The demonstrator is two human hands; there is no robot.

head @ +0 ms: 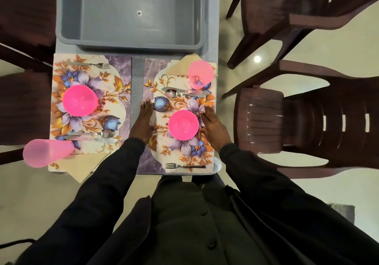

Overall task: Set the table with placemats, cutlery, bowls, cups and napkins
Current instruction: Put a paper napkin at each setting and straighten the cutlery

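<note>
Hands: left hand and right hand lie flat, fingers straight, together
Support: right floral placemat (pink bowl between them)

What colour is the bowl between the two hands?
Bright pink. The bowl shows best in the head view.

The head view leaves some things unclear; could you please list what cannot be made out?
Head view, the tub: its far end is cut off by the top edge.
Head view, the right napkin: mostly hidden under the right cup.
Head view, the left hand and right hand: palms face down, so their contact with the placemat is hidden.
</note>
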